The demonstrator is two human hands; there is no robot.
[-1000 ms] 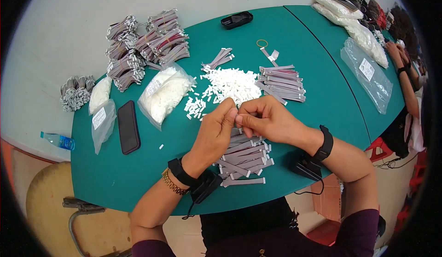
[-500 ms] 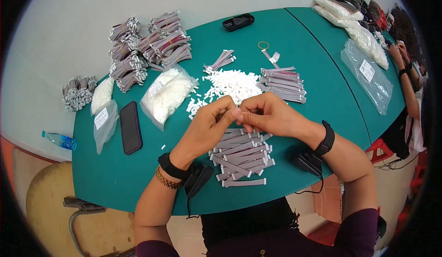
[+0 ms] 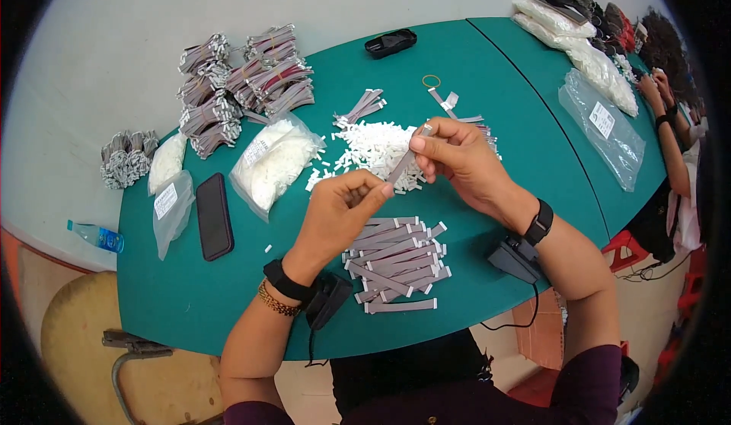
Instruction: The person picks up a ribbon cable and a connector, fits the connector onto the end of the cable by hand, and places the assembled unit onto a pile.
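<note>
Left hand point(image 3: 343, 210) and right hand point(image 3: 466, 160) each pinch one grey ribbon cable point(image 3: 400, 168), at its near-left and far-right ends respectively. The cable slants before a heap of white connectors point(image 3: 365, 145); a ribbon-cable pile point(image 3: 396, 264) lies nearer on the green table point(image 3: 259, 303).

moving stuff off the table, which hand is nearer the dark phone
Left. The left hand is apart from the dark phone, to its right; the right hand is farther right, beyond the left hand.
</note>
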